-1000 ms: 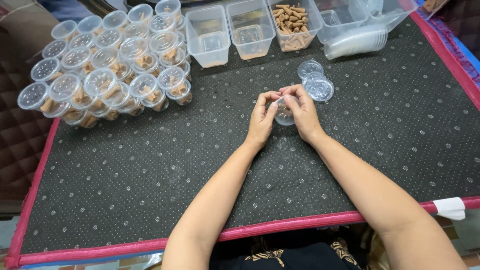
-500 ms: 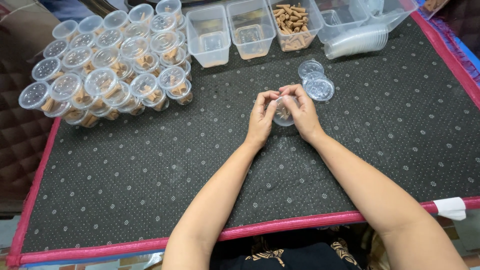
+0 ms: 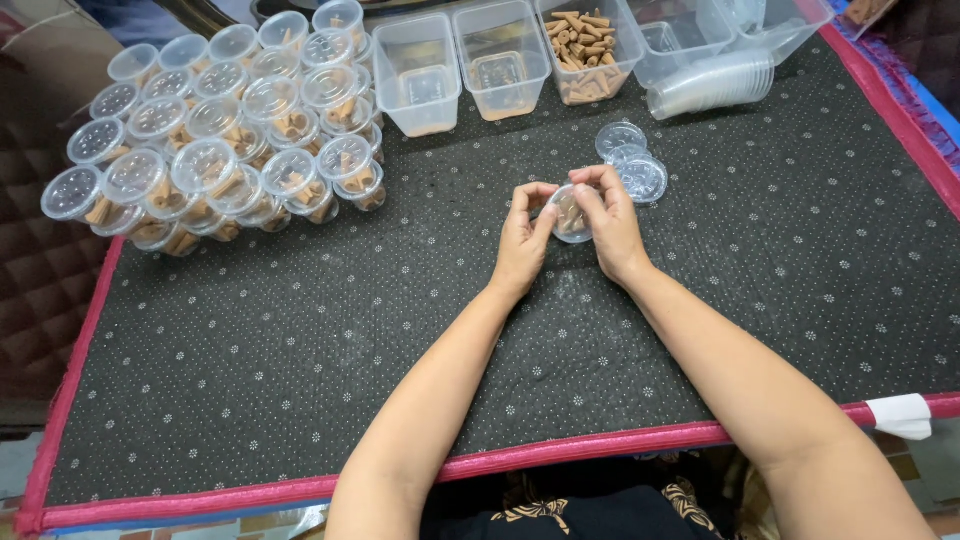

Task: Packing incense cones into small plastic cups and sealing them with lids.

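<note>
A small clear plastic cup with brown pieces inside is held between both hands over the dark dotted mat. My left hand grips its left side, thumb and fingers pinched on the rim. My right hand covers its right side, fingers pressing on the clear lid. Two loose clear lids lie just beyond my right hand.
A stack of several lidded cups filled with brown pieces sits at the back left. Along the back edge stand clear rectangular tubs, one holding brown cone pieces, and a lying sleeve of nested empty cups. The mat has a pink border.
Both hands stay at the same spot on the cup; only the fingers shift slightly around its lid.
</note>
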